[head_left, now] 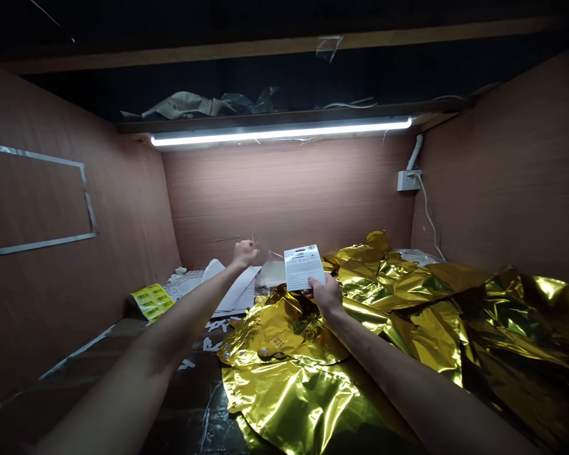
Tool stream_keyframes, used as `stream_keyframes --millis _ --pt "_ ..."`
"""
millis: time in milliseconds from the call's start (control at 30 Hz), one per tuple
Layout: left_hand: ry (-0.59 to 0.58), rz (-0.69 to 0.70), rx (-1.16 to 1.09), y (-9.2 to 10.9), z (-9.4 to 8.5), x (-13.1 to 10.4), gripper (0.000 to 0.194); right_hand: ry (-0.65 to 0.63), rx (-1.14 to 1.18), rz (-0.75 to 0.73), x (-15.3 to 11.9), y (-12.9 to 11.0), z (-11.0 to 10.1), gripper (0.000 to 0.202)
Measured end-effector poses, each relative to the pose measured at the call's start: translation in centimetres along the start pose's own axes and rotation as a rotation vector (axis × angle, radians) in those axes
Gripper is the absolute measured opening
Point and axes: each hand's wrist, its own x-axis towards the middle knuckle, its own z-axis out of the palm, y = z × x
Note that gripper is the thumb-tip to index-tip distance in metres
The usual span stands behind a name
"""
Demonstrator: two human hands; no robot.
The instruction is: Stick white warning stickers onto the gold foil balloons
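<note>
A white printed card (304, 268) with a small dark slot near its top is held in my right hand (326, 292), thumb on its face. To the left, my left hand (245, 253) is raised and closed; a faint clear strip seems to trail from it towards the card, too thin and blurred to make out. Crumpled gold foil (289, 385) spreads beneath my right hand and across the right side. Behind my left forearm lie white paper sheets (237, 292), with a clear packet (272, 274) beside them.
Yellow label sheets (154, 302) lean by the left wall. White scraps (212, 344) lie on the dark surface. A lit tube lamp (284, 133) hangs under the shelf (284, 120). At the right back corner, a white cable (427, 212) runs down from a socket box (408, 181).
</note>
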Motion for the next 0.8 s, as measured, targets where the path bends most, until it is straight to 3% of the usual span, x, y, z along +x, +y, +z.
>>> stream_keyframes --millis 233,433,633,800 --pt "-0.035 0.091 -0.130 0.9 -2.4 0.8 0.037 -0.038 -0.052 -0.040 -0.4 -0.3 -0.1 0.015" --pt "0.040 -0.065 -0.318 1.3 -5.4 0.2 0.030 -0.089 -0.033 -0.049 0.0 0.4 0.3 0.013" --pt "0.008 -0.130 -0.389 0.6 -7.3 -6.0 0.024 -0.159 -0.001 -0.074 -0.2 0.6 0.5 0.015" --pt "-0.005 -0.091 -0.435 0.9 -9.1 -10.8 0.058 -0.189 0.031 -0.072 -0.5 0.7 0.7 0.016"
